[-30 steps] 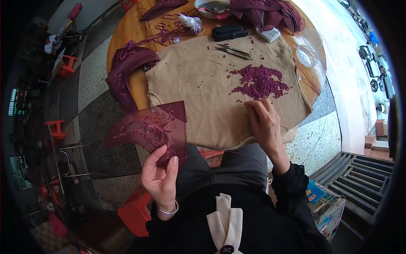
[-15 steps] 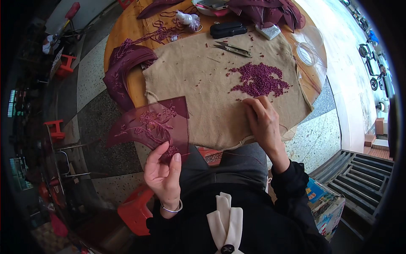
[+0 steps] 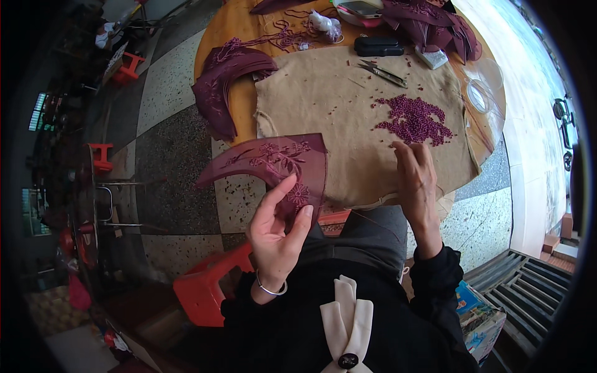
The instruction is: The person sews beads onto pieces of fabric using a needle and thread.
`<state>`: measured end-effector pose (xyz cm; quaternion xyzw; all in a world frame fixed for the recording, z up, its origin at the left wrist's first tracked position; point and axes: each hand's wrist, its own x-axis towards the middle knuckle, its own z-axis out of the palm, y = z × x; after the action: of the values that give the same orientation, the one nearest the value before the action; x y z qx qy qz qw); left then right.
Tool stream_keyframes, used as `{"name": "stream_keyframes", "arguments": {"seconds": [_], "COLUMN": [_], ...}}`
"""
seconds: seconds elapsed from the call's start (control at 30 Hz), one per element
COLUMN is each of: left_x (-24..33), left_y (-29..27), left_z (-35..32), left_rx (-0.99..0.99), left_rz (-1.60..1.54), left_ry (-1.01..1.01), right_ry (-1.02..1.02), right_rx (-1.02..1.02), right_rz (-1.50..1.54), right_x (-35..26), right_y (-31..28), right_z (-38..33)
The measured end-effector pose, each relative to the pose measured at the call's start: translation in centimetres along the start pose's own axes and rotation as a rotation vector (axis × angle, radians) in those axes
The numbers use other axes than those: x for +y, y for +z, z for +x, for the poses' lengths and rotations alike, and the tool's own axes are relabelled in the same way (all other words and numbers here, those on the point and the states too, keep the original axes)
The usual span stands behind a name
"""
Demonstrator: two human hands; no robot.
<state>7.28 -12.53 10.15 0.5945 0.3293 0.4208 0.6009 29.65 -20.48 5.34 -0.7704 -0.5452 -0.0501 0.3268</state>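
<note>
A sheer burgundy fabric piece [image 3: 252, 163] with raised floral embroidery is pinched between the thumb and fingers of my left hand [image 3: 277, 236], over the near left edge of the tan cloth [image 3: 311, 102]. Just below a heap of small purple beads [image 3: 415, 121], my right hand [image 3: 418, 183] is closed with fingertips together and pointing down at the cloth. Whatever those fingertips hold is too small to see. Thread snips [image 3: 384, 73] lie beyond the beads.
On the round wooden table [image 3: 242, 112] are stacked burgundy pieces [image 3: 214, 93], tangled purple cords [image 3: 283, 37], a black case [image 3: 378, 46], a small white block [image 3: 433, 58] and a clear round lid [image 3: 477, 95]. A red stool [image 3: 202, 292] stands at my left.
The whole scene has shifted rightward in view. My left hand has raised the fabric piece slightly, tilting it; my right hand stays near the beads, its fingers turned more downward.
</note>
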Motion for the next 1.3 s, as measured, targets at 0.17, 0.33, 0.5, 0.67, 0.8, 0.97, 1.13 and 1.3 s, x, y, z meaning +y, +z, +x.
{"name": "stream_keyframes", "arguments": {"seconds": [0.17,0.33,0.5,0.67,0.8,0.97,1.13,1.3], "left_x": [0.0,0.4,1.0,1.3,1.1,1.2,1.7,1.7], "left_y": [-0.1,0.6,0.7,0.4,0.7,0.7,1.0,1.4], "left_z": [-0.8,-1.5,-1.7,-2.0,-1.8,-1.7,-1.5,-1.7], "left_rx": [-0.013,-0.047,-0.042,-0.103,-0.026,-0.023,-0.012,-0.029], "left_rz": [0.091,0.062,0.218,0.238,0.262,0.289,0.459,0.716], "left_ry": [0.009,0.044,0.187,0.208,0.237,0.264,0.404,0.596], "right_ry": [0.138,-0.034,-0.058,-0.099,-0.104,-0.096,-0.132,-0.146], "right_rx": [-0.063,-0.026,0.005,0.020,0.032,0.000,0.003,-0.001], "right_rz": [0.582,0.697,0.673,0.653,0.651,0.667,0.623,0.574], "right_x": [-7.2,-10.6,-10.9,-11.0,-11.1,-11.1,-11.1,-11.3], "right_y": [-2.4,-1.6,-1.7,-2.0,-2.1,-2.4,-2.8,-3.4], "right_z": [-1.3,-2.7,-2.8,-2.8,-2.9,-2.8,-2.7,-2.7]}}
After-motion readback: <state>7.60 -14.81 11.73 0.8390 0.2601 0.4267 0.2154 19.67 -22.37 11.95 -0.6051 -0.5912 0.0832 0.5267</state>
